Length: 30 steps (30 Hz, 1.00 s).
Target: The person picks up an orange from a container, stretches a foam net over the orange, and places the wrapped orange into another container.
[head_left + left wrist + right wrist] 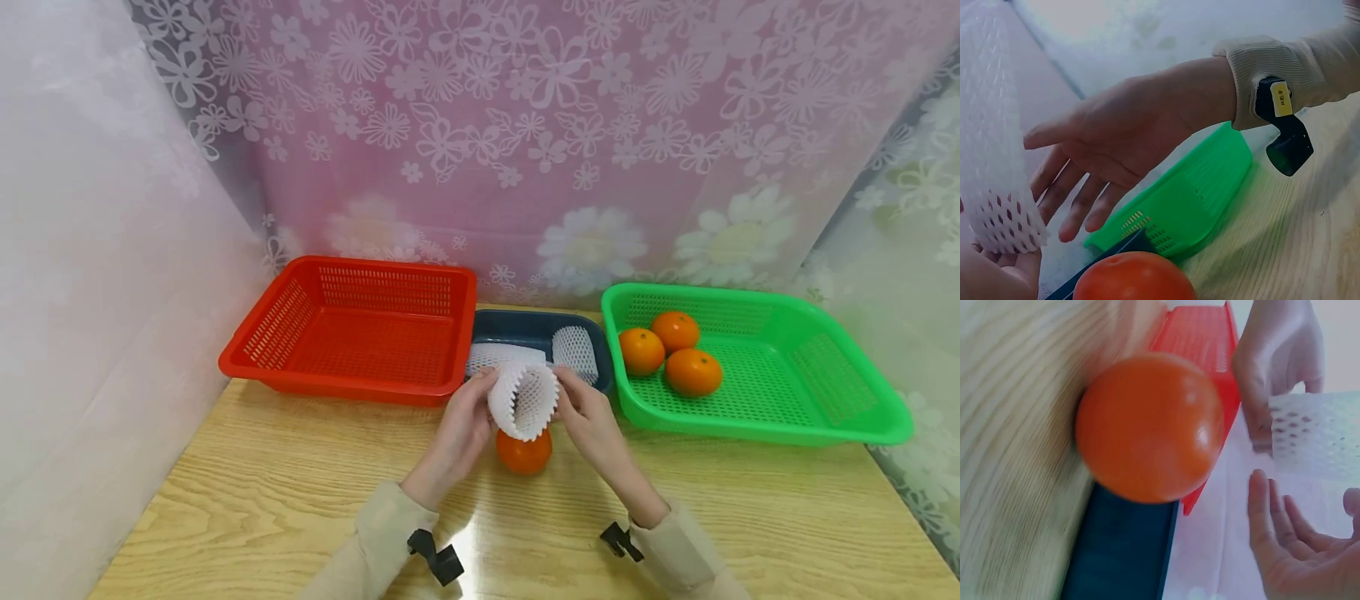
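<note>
A white foam net sleeve [528, 400] is held up over the table, its round mouth towards the head camera. My left hand [467, 421] grips the sleeve's left side; the right wrist view shows this left hand [1282, 353] with thumb and fingers at the foam's edge. Beside the sleeve on the right is my right hand [596, 421], and the left wrist view shows the fingers of this right hand [1129, 125] spread and nearly straight. Beneath the sleeve an orange [523, 454] sits on the wooden table [300, 492], its top partly hidden in the head view.
Behind the hands, a dark blue tray [517, 321] contains more white foam sleeves [575, 354]. A red basket [352, 387] stands left of it. On the right, a green basket [772, 421] holds 3 oranges [693, 372]. Floral curtains [525, 150] close off the back and sides.
</note>
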{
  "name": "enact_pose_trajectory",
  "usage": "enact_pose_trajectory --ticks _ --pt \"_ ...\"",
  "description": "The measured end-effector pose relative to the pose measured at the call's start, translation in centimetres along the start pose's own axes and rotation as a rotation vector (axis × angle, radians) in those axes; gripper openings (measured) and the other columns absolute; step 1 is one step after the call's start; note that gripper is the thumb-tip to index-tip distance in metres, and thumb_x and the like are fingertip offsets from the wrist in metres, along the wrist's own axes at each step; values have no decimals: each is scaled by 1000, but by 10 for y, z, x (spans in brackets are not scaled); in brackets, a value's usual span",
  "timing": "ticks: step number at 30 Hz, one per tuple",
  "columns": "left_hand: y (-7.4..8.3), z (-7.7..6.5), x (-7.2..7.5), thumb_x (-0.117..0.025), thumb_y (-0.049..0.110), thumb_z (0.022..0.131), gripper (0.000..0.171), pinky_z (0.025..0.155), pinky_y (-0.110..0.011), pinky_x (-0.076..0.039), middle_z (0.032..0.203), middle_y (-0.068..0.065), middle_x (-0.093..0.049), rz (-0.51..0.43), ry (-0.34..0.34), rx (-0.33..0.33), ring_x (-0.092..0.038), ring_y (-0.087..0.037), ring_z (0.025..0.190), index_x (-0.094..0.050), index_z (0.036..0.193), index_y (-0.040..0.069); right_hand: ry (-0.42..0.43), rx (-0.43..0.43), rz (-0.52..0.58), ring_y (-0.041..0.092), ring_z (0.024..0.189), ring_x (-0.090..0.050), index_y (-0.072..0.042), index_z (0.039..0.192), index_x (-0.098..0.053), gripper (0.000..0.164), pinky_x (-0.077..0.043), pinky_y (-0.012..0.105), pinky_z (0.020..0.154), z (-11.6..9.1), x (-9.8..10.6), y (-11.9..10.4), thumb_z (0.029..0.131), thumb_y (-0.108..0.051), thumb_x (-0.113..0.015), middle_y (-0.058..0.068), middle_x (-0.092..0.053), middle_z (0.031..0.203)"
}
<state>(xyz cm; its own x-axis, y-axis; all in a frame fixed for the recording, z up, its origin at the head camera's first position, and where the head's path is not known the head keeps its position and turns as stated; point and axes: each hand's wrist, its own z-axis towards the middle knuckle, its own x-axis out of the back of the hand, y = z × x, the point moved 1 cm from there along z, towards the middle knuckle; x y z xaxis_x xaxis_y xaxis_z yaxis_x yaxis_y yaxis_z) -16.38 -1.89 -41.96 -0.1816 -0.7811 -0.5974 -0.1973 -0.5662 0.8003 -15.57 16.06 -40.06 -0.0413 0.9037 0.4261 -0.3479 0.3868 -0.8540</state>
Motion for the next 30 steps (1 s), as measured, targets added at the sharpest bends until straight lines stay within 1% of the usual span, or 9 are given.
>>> enact_pose_trajectory --ticks 4,7,8,12,17,21,24,27,30 --pt "-3 -3 -3 -46 22 108 25 83 -23 -51 111 -1 -53 92 -66 22 -55 -13 99 -52 123 2 -62 -37 -67 23 101 -67 0 129 -64 30 -56 33 85 -3 -5 -4 103 -11 -55 18 -69 121" --pt "-6 -4 -3 -45 20 109 26 80 -22 -52 107 -1 -55 161 -111 24 -58 -11 91 -50 125 0 -79 -56 -68 27 102 -68 0 125 -65 27 -56 35 87 -4 -9 -4 102 -11 -58 18 -71 116" --pt "-7 -4 -2 -45 19 109 28 81 -22 -52 108 -1 -56 178 -123 21 -59 -10 90 -50 128 -1 -75 -70 -47 26 98 -69 1 123 -65 25 -57 35 84 -5 -11 -3 101 -11 -59 17 -71 113" --pt "-10 -4 -1 -45 15 108 38 81 -21 -52 111 0 -61 203 -128 12 -61 -8 91 -46 140 -7 -50 -154 123 16 83 -65 3 110 -62 17 -59 31 73 -4 -13 -3 99 -11 -65 12 -67 98" --pt "-12 -3 1 -43 13 108 44 79 -20 -53 111 -1 -64 175 -122 45 -63 -7 89 -41 146 -10 -44 -284 354 12 85 -64 1 105 -56 21 -57 26 77 -6 -9 0 99 -15 -67 2 -64 93" --pt "-10 -3 0 -42 17 110 43 83 -20 -54 116 -2 -61 136 -131 83 -63 -8 96 -41 145 -7 -114 -369 589 9 95 -65 -6 115 -61 18 -55 24 87 -8 -2 5 104 -20 -60 -4 -68 104" --pt "-9 -3 -1 -44 19 110 40 89 -22 -54 120 -2 -58 100 -137 105 -60 -10 105 -43 142 -4 -196 -395 761 8 99 -64 -15 114 -68 18 -53 24 91 -11 3 8 107 -22 -53 -7 -70 107" --pt "-8 -4 0 -44 19 110 38 91 -23 -53 121 -1 -57 76 -137 128 -58 -12 107 -45 141 -3 -241 -403 875 7 97 -64 -23 109 -71 25 -53 22 90 -14 6 11 109 -23 -47 -8 -71 104" --pt "-9 -4 -1 -42 18 110 36 91 -22 -52 119 0 -57 62 -137 138 -58 -11 106 -45 140 -3 -242 -405 982 8 98 -66 -22 114 -71 30 -54 23 91 -15 10 13 111 -23 -41 -5 -72 107"
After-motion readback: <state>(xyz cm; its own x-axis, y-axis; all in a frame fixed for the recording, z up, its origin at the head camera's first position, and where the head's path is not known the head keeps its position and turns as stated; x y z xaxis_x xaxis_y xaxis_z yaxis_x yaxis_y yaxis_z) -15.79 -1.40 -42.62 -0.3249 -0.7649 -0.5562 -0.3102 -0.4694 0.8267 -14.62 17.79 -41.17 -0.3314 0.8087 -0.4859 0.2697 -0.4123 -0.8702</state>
